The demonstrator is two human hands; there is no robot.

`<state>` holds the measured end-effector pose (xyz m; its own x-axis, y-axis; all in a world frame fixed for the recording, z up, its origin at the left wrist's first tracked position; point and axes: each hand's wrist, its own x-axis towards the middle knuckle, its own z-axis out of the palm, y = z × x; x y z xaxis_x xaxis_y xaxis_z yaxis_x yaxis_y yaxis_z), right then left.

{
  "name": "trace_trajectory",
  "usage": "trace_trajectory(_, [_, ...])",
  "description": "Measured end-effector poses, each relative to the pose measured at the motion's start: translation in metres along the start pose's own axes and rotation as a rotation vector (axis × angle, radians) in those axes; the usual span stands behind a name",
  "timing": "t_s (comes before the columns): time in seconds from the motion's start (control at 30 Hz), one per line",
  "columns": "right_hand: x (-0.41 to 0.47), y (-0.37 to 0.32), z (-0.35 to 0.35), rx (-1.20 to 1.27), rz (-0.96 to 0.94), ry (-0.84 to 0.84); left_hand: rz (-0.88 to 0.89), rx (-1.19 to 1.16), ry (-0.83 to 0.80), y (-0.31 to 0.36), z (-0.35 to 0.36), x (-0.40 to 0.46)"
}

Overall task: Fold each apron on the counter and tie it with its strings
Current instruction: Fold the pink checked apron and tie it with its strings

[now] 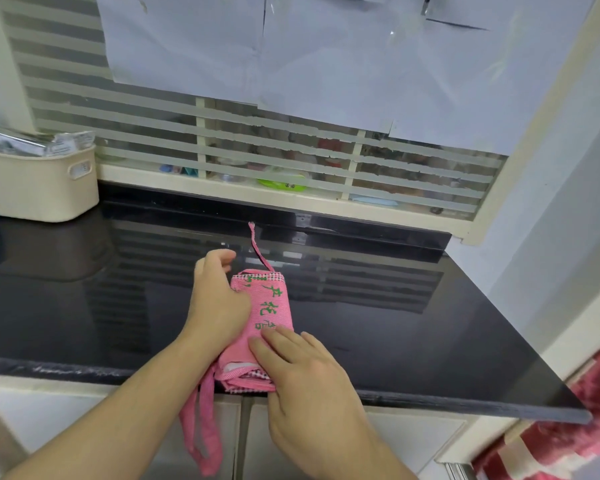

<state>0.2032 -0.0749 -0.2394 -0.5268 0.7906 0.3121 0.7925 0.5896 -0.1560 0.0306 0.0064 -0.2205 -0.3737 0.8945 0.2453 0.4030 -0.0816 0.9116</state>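
Pink apron [272,306] folded small, frame centre, on counter [413,323]. Left hand [219,303] grips its side; right hand [302,362] presses flat. Strings [201,427] dangle untied.

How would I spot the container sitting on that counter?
Follow the glossy black counter to its far left corner, against the striped window. There stands a cream plastic basket with a slot handle, stuffed with silvery packets; the only other thing on the counter is a pink folded apron.
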Motion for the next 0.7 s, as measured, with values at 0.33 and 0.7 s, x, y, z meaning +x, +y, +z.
trace_trajectory(0.33, [-0.010,-0.007,-0.004,-0.013,0.014,-0.100,0.478,0.624,-0.593,0.004,-0.020,-0.033])
trace_trajectory(0.7, [-0.046,0.033,-0.041,0.146,0.070,0.103,0.450,0.829,-0.693,-0.008,-0.015,-0.035])
